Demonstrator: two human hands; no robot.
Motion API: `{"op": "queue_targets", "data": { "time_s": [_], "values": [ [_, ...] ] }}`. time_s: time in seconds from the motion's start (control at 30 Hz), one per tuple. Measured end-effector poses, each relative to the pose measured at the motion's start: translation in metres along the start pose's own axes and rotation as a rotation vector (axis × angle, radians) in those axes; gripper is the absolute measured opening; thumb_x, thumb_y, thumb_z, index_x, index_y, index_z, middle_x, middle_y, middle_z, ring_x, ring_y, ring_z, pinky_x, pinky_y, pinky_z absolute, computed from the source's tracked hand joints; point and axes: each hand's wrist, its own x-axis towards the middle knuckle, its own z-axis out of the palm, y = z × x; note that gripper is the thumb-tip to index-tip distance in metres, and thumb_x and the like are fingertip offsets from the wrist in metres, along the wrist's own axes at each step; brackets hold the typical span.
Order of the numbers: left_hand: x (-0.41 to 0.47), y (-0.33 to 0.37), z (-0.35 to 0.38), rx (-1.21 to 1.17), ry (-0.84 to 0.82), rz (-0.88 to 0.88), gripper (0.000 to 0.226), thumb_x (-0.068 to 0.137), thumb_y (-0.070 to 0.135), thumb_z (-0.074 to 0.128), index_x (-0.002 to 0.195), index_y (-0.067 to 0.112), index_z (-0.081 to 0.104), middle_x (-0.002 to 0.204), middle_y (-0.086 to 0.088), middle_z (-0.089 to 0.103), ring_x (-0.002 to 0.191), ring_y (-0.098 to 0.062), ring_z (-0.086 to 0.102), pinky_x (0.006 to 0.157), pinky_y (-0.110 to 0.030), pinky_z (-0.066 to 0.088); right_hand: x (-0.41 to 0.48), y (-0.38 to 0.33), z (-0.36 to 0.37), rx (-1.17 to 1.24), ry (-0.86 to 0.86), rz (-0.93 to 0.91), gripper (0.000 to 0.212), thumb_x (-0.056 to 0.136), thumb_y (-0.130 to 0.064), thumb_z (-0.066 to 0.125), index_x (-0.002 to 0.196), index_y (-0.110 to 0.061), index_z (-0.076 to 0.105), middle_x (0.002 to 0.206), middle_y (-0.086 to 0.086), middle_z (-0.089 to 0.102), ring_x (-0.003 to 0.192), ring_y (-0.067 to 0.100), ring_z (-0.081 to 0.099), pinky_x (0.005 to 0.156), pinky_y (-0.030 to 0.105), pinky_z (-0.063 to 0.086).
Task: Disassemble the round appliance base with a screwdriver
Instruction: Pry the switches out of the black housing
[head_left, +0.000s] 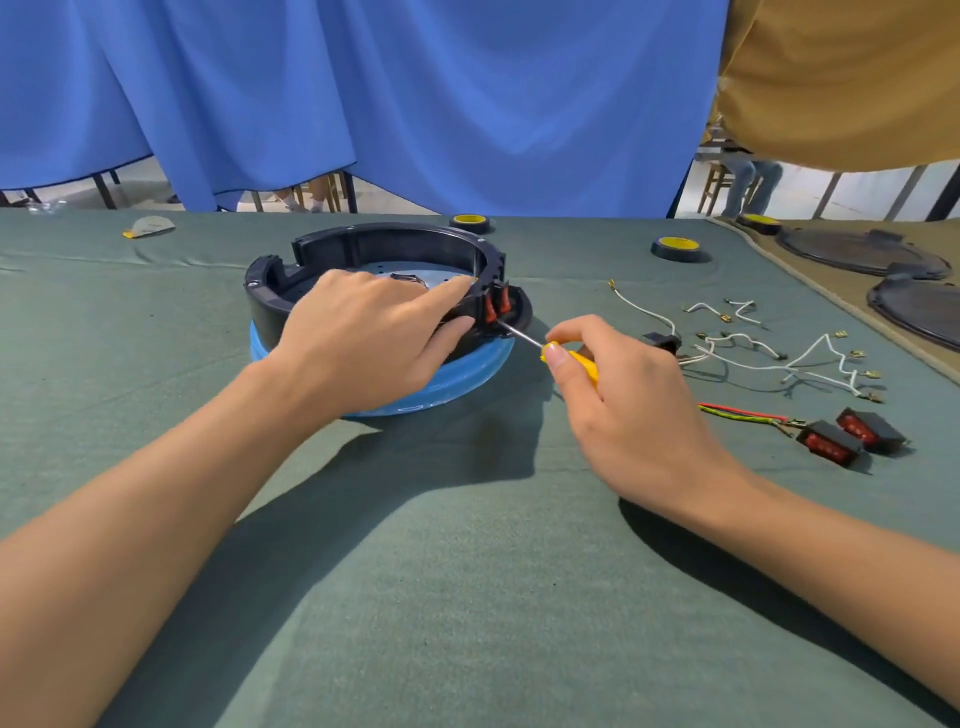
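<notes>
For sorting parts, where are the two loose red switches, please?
Head view: the switches lie right of the right hand, beside the red and green wires.

Both bare forearms reach forward from the lower corners. Left hand (363, 338) lies palm down over the base (395, 241), thumb outside, fingertips (456, 287) seemingly hooked inside its rim. Right hand (628, 400) curls round the screwdriver (581, 362), thumb along its handle.

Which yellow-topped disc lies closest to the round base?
The leftmost disc, just behind the round base's far rim; the middle disc and rightmost disc sit farther right.
</notes>
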Motion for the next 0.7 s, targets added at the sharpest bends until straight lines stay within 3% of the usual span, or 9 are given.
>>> {"op": "queue_targets", "data": {
  "time_s": [0.2,0.37,0.47,0.53,0.6,0.7],
  "values": [
    [0.002,0.015,0.006,-0.029,0.050,-0.079,0.041,0.099,0.038,0.035,0.114,0.014,0.065,0.061,-0.002,0.060,0.051,-0.033,0.058,0.048,-0.026,0.022,-0.004,-0.008,0.005,0.049,0.030,0.091,0.017,0.101,-0.022,0.044,0.106,-0.013,0.057,0.074,-0.004,0.053,0.070,0.016,0.045,0.062,0.026,0.021],
    [0.003,0.025,0.005,0.020,0.042,-0.126,0.039,0.102,0.041,0.032,0.116,0.019,0.061,0.070,0.000,0.065,0.063,-0.032,0.063,0.050,-0.028,0.024,0.000,-0.016,0.008,0.082,-0.045,0.157,0.011,0.102,-0.023,0.040,0.101,-0.017,0.049,0.069,-0.006,0.047,0.070,0.018,0.045,0.059,0.030,0.018],
    [0.004,0.030,0.004,0.052,0.026,-0.149,0.040,0.102,0.042,0.028,0.113,0.020,0.059,0.072,0.000,0.064,0.065,-0.032,0.064,0.050,-0.029,0.022,0.005,-0.021,0.015,0.048,-0.130,0.265,0.020,0.101,-0.022,0.036,0.106,-0.010,0.052,0.088,0.008,0.060,0.087,0.029,0.051,0.061,0.033,0.019],
    [0.005,0.031,0.003,0.076,0.011,-0.154,0.039,0.102,0.041,0.027,0.111,0.019,0.058,0.071,0.001,0.063,0.063,-0.032,0.063,0.049,-0.029,0.019,0.010,-0.027,0.022,0.090,-0.163,0.373,0.023,0.101,-0.022,0.034,0.103,-0.008,0.052,0.100,0.015,0.063,0.095,0.033,0.055,0.067,0.033,0.028],
    [0.006,0.030,0.003,0.070,-0.006,-0.150,0.038,0.102,0.041,0.027,0.108,0.018,0.057,0.070,0.000,0.062,0.061,-0.031,0.060,0.048,-0.028,0.018,0.014,-0.035,0.028,0.246,-0.180,0.476,0.023,0.100,-0.020,0.032,0.099,-0.006,0.051,0.103,0.022,0.062,0.087,0.033,0.057,0.068,0.036,0.038],
    [0.010,0.025,0.003,0.010,-0.035,-0.141,0.034,0.102,0.038,0.026,0.097,0.017,0.052,0.069,-0.001,0.060,0.055,-0.029,0.045,0.047,-0.029,0.014,0.021,-0.047,0.030,0.493,-0.239,0.598,0.022,0.098,-0.004,0.032,0.079,-0.007,0.042,0.092,0.021,0.050,0.068,0.025,0.045,0.052,0.037,0.041]
  ]
}}
